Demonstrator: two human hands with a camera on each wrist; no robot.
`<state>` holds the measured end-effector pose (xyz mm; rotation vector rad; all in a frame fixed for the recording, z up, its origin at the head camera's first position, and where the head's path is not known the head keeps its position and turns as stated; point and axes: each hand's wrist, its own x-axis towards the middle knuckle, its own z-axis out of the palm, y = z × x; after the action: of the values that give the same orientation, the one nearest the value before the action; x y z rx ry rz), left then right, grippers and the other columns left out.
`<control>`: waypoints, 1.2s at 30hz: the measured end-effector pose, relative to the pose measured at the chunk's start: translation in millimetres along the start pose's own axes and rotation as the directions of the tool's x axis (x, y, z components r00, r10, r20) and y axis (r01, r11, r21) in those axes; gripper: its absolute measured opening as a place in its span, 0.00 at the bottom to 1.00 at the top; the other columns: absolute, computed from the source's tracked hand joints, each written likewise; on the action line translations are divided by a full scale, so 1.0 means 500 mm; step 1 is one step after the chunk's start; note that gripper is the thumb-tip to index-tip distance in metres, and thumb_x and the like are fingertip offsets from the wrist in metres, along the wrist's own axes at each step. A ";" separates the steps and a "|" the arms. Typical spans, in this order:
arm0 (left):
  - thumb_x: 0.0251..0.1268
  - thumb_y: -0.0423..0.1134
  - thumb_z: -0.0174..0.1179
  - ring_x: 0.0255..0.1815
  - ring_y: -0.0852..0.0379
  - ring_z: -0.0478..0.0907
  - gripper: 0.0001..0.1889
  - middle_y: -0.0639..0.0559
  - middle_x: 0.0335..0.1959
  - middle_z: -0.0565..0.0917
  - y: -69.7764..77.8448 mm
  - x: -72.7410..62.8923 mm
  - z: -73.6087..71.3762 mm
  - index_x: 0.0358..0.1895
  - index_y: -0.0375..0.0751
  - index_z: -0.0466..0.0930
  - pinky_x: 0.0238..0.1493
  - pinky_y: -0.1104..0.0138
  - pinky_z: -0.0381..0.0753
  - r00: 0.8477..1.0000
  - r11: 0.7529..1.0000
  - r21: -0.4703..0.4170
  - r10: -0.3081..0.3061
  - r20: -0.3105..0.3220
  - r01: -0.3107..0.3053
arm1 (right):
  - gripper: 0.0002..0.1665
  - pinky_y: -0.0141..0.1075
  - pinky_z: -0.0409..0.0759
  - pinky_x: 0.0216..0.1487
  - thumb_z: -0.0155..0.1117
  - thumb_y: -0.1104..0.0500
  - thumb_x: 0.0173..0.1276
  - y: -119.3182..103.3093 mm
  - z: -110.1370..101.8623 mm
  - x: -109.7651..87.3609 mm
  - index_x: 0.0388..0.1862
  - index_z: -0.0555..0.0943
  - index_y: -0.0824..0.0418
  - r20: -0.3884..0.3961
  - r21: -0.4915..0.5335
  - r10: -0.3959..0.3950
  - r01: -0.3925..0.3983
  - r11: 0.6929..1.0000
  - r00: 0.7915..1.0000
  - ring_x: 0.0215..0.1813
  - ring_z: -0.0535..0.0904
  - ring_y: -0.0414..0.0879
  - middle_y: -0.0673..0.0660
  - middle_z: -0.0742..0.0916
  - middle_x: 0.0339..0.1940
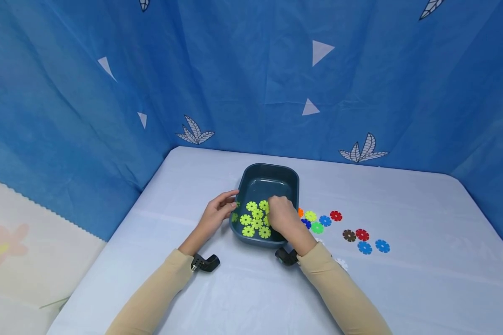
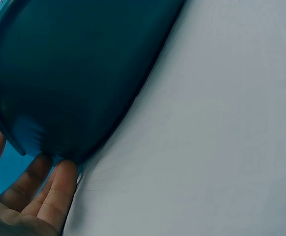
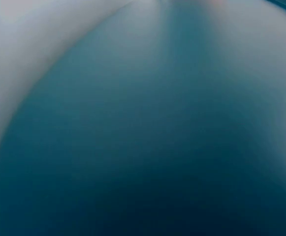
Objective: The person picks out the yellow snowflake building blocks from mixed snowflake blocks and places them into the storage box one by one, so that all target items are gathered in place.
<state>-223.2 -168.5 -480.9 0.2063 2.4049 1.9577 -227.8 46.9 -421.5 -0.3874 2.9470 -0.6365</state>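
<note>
A dark blue-green plastic bin (image 1: 268, 186) stands on the table, with several yellow-green snowflake building discs (image 1: 257, 214) spread over its near half. My left hand (image 1: 215, 214) holds the bin's left wall near the rim. In the left wrist view, the fingers (image 2: 59, 191) bend against the outside of the wall. My right hand (image 1: 282, 216) reaches over the right rim into the bin, knuckles up, beside the discs. Its fingertips are hidden, and I cannot tell whether they pinch a disc. The bin's blurred outer wall (image 3: 133, 128) fills most of the right wrist view.
Right of the bin, loose discs lie on the white tabletop (image 1: 423, 279): red (image 1: 336, 216), light blue (image 1: 364, 248), brown (image 1: 349, 236), green (image 1: 317, 227) and others. A white disc (image 1: 342, 264) is partly behind the right sleeve. A blue curtain (image 1: 243, 70) hangs behind the table.
</note>
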 end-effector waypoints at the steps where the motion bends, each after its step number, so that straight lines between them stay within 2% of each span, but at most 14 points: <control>1: 0.77 0.38 0.54 0.60 0.51 0.80 0.23 0.37 0.65 0.78 0.000 0.000 0.000 0.72 0.44 0.73 0.51 0.69 0.86 1.000 1.000 -0.004 -0.004 0.003 0.004 | 0.09 0.35 0.85 0.31 0.63 0.70 0.68 0.000 0.001 0.001 0.45 0.86 0.70 0.007 0.004 0.004 -0.004 1.000 1.000 0.24 0.78 0.46 0.59 0.84 0.25; 5: 0.77 0.38 0.54 0.62 0.46 0.78 0.22 0.38 0.66 0.78 0.004 0.000 -0.001 0.72 0.45 0.73 0.51 0.69 0.86 1.000 0.999 -0.020 -0.027 0.008 0.028 | 0.09 0.34 0.84 0.30 0.67 0.65 0.68 0.002 0.003 0.004 0.44 0.86 0.69 0.047 0.000 0.021 -0.021 1.000 0.999 0.23 0.78 0.46 0.57 0.81 0.23; 11: 0.77 0.37 0.54 0.63 0.47 0.78 0.22 0.38 0.66 0.77 0.006 -0.001 0.000 0.72 0.45 0.73 0.52 0.68 0.86 0.999 0.999 -0.020 -0.035 0.003 0.035 | 0.07 0.33 0.79 0.27 0.68 0.62 0.69 0.001 0.004 0.007 0.37 0.84 0.67 0.095 -0.018 0.036 -0.034 0.999 0.995 0.22 0.77 0.46 0.53 0.72 0.17; 14: 0.77 0.37 0.54 0.63 0.47 0.78 0.23 0.37 0.66 0.77 0.004 0.000 0.000 0.72 0.44 0.72 0.53 0.68 0.86 1.000 1.000 -0.013 -0.024 0.001 0.024 | 0.08 0.34 0.79 0.27 0.68 0.61 0.70 -0.001 0.002 0.007 0.38 0.84 0.67 0.107 -0.031 0.045 -0.042 0.999 0.993 0.23 0.77 0.47 0.54 0.73 0.18; 19: 0.77 0.38 0.54 0.63 0.46 0.78 0.23 0.38 0.67 0.77 0.007 0.001 0.000 0.72 0.44 0.72 0.53 0.67 0.86 1.000 1.000 -0.011 -0.020 0.006 0.020 | 0.08 0.36 0.83 0.30 0.66 0.64 0.71 -0.004 0.001 0.010 0.44 0.85 0.68 0.101 -0.085 0.076 -0.068 0.994 0.992 0.27 0.79 0.47 0.58 0.83 0.27; 24: 0.77 0.38 0.54 0.63 0.46 0.78 0.23 0.37 0.67 0.77 0.009 0.002 0.000 0.72 0.44 0.72 0.54 0.65 0.86 1.000 1.000 -0.013 -0.022 0.017 0.022 | 0.11 0.38 0.84 0.33 0.61 0.66 0.73 -0.006 0.001 0.014 0.49 0.84 0.68 0.121 -0.113 0.112 -0.099 0.989 0.986 0.31 0.80 0.49 0.62 0.86 0.37; 29: 0.78 0.38 0.53 0.62 0.50 0.79 0.23 0.37 0.67 0.77 0.004 0.004 0.001 0.73 0.43 0.72 0.54 0.67 0.86 1.000 1.000 -0.007 -0.020 0.019 0.020 | 0.20 0.40 0.87 0.39 0.56 0.59 0.79 -0.006 0.002 0.015 0.64 0.79 0.65 0.199 -0.110 0.143 -0.123 0.986 0.970 0.38 0.82 0.51 0.64 0.86 0.50; 31: 0.78 0.38 0.53 0.62 0.50 0.79 0.23 0.36 0.67 0.77 0.003 0.004 0.001 0.73 0.43 0.71 0.54 0.67 0.86 1.000 1.000 -0.004 -0.018 0.017 0.018 | 0.23 0.41 0.88 0.41 0.56 0.56 0.80 -0.005 0.003 0.014 0.69 0.76 0.63 0.205 -0.096 0.140 -0.122 0.988 0.969 0.40 0.82 0.51 0.64 0.86 0.55; 33: 0.78 0.38 0.53 0.62 0.49 0.79 0.23 0.36 0.67 0.77 0.002 0.003 0.000 0.73 0.43 0.71 0.54 0.67 0.86 1.000 1.000 -0.001 -0.018 0.017 0.018 | 0.24 0.41 0.88 0.43 0.57 0.55 0.79 -0.003 0.005 0.014 0.69 0.76 0.63 0.185 -0.077 0.124 -0.111 0.991 0.975 0.41 0.83 0.50 0.64 0.86 0.56; 36: 0.78 0.38 0.54 0.64 0.45 0.78 0.23 0.37 0.68 0.76 0.003 0.002 0.000 0.73 0.44 0.71 0.55 0.65 0.86 1.000 1.000 -0.006 -0.022 0.018 0.023 | 0.22 0.41 0.87 0.41 0.62 0.56 0.76 0.000 0.007 0.013 0.63 0.80 0.65 0.127 -0.053 0.090 -0.084 0.995 0.988 0.37 0.83 0.49 0.64 0.88 0.52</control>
<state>-223.9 -168.1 -479.5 0.1949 2.3793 1.9451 -233.6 43.8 -425.2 -0.2902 2.8417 -0.5110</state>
